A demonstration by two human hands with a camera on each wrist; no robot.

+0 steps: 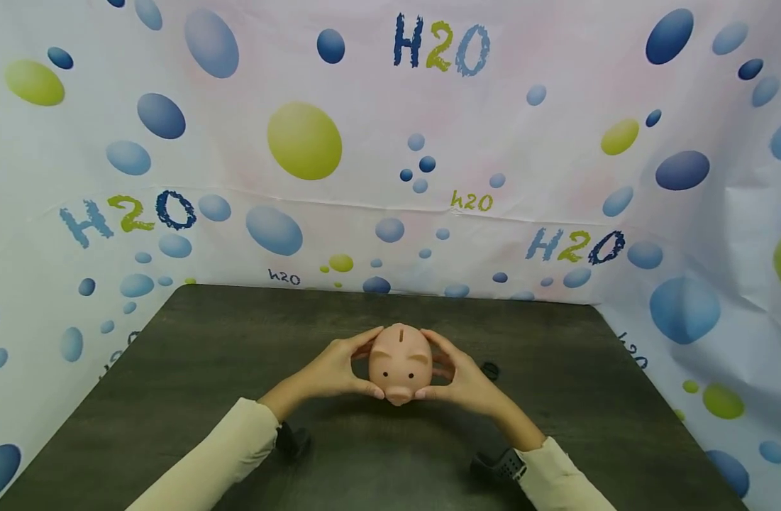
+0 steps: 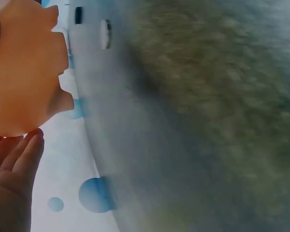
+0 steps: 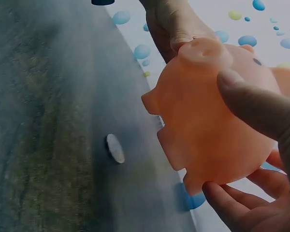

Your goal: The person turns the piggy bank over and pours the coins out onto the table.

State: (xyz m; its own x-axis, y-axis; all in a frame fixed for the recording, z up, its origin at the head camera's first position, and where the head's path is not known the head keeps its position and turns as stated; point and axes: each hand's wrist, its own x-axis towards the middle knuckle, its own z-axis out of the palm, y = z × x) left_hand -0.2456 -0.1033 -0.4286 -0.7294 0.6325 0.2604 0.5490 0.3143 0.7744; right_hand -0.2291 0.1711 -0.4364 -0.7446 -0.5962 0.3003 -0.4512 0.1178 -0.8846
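Piggy bank point(image 1: 399, 358) is held above the dark table point(image 1: 237, 341), 2 hands point(image 1: 340, 365) point(image 1: 462, 380) gripping its opposite sides.

A white sheet point(image 1: 364, 92) printed with blue and yellow-green bubbles hangs behind and beside a dark, streaky-surfaced table point(image 1: 237, 341); a small, dark, round object point(image 1: 490, 370) lies on the table's right half.

Piggy bank point(image 2: 24, 67) partly outside the left wrist view
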